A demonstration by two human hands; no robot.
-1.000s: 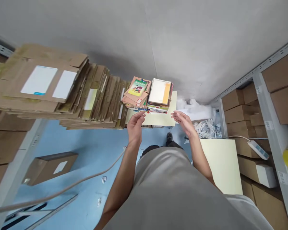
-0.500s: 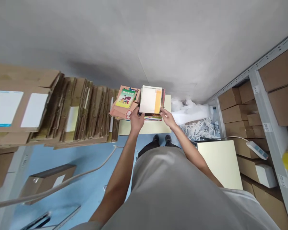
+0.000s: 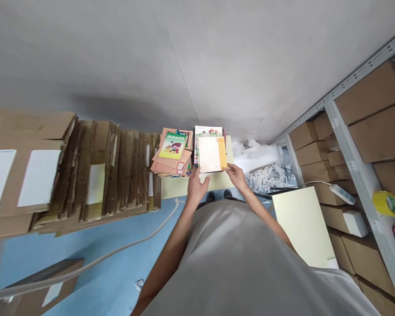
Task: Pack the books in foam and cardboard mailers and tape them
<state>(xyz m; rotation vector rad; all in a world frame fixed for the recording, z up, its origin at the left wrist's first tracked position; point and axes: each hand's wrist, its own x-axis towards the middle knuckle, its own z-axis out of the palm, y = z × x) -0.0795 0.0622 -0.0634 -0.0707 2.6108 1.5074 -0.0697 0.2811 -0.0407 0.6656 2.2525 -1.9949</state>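
A cream book with an orange stripe (image 3: 210, 153) lies over a stack of books (image 3: 201, 130), set off toward me so that the printed cover beneath shows along its far and left edges. At its near left corner, my left hand (image 3: 197, 188) holds the edge, thumb toward me. Gripping the near right corner is my right hand (image 3: 237, 176). Just left of the stack is a pile of pinkish-brown envelopes or booklets (image 3: 164, 166), topped by a green and yellow booklet with a cartoon figure (image 3: 173, 147). Both piles stand on a pale yellow tabletop (image 3: 176, 188).
Flattened cardboard boxes (image 3: 118, 175) stand packed at the left. White foam wrap (image 3: 260, 158) and shredded paper (image 3: 273, 177) lie right of the table. Shelving at the right carries cartons (image 3: 365, 136) and a yellow tape roll (image 3: 386, 203). A cable (image 3: 118, 252) crosses the lower left.
The cream book has come toward me off the stack's top, uncovering a printed cover beneath. Both hands have moved toward me with it. The camera view has shifted.
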